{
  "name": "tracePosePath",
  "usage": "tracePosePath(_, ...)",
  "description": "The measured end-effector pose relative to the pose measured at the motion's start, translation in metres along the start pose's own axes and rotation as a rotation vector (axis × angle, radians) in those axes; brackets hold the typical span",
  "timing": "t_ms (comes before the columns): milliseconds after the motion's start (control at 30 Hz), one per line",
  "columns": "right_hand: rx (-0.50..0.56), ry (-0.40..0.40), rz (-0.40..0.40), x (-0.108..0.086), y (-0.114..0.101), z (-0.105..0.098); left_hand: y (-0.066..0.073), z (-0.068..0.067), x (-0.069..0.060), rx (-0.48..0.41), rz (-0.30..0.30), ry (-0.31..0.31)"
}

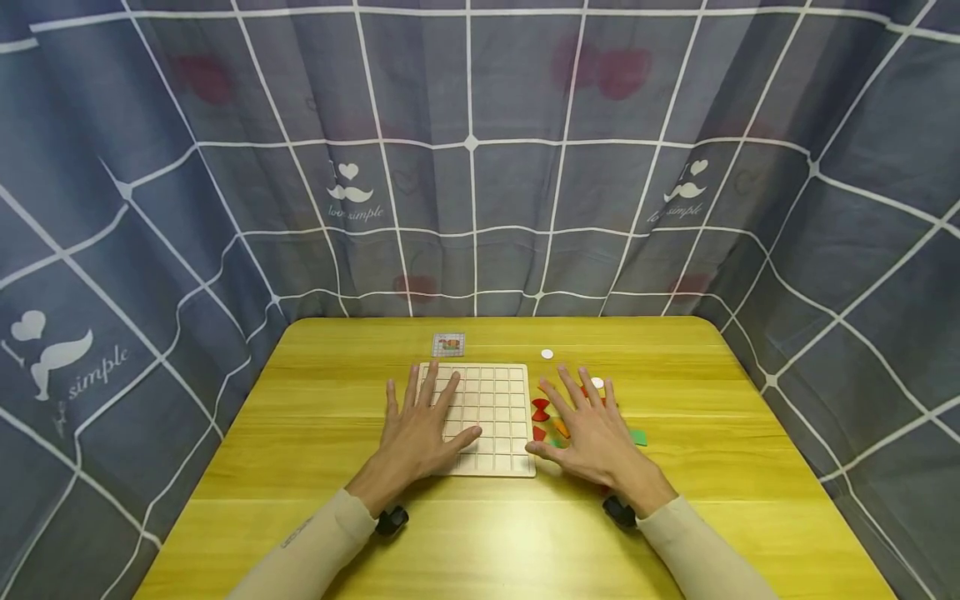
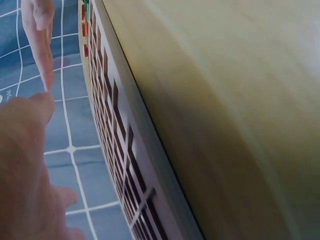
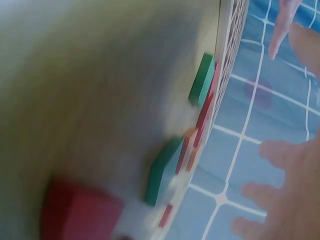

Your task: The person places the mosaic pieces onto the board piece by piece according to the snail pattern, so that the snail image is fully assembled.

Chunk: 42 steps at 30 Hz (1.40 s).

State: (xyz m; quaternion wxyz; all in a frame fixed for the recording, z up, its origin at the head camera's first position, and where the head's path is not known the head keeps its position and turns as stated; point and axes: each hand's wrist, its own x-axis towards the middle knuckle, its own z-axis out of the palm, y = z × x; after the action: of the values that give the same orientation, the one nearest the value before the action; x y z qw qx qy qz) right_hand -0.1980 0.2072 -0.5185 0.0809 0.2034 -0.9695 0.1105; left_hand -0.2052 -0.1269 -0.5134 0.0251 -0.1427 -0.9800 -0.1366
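Pale sleeves (image 1: 307, 550) lie nearest, stretched over the yellow table (image 1: 465, 542). Left hand (image 1: 416, 437) hovers over the left part of the gridded board (image 1: 495, 417), its fingers straight and apart; right hand (image 1: 600, 446), likewise spread, hangs above coloured pieces just right of the board, a red one (image 1: 540, 409) and a green one (image 1: 638, 437) among them. Beyond the board lie a small card (image 1: 448, 344) and, farther right, a white disc (image 1: 547, 354).
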Motion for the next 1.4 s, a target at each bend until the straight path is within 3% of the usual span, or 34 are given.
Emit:
tracePosePath(267,0.022,-0.105,-0.068,-0.003,-0.017,0.005,-0.014,-0.001,-0.012,-0.021,0.003,-0.049)
tracePosePath(567,0.072,-0.198,-0.134,-0.008,-0.021,0.01,-0.023,-0.004,-0.019,-0.072,0.012,-0.2)
tracePosePath(833,0.164,-0.225,-0.12,-0.016,-0.014,0.003,-0.016,-0.004,-0.023,-0.083,0.057,-0.228)
tracePosePath(1167,0.131,-0.205,-0.16,-0.024,0.005,-0.01,0.0,-0.001,-0.031,-0.07,0.11,-0.229)
tracePosePath(1400,0.163,-0.225,-0.152,-0.026,0.014,-0.022,0.012,0.001,-0.037,-0.079,0.148,-0.232)
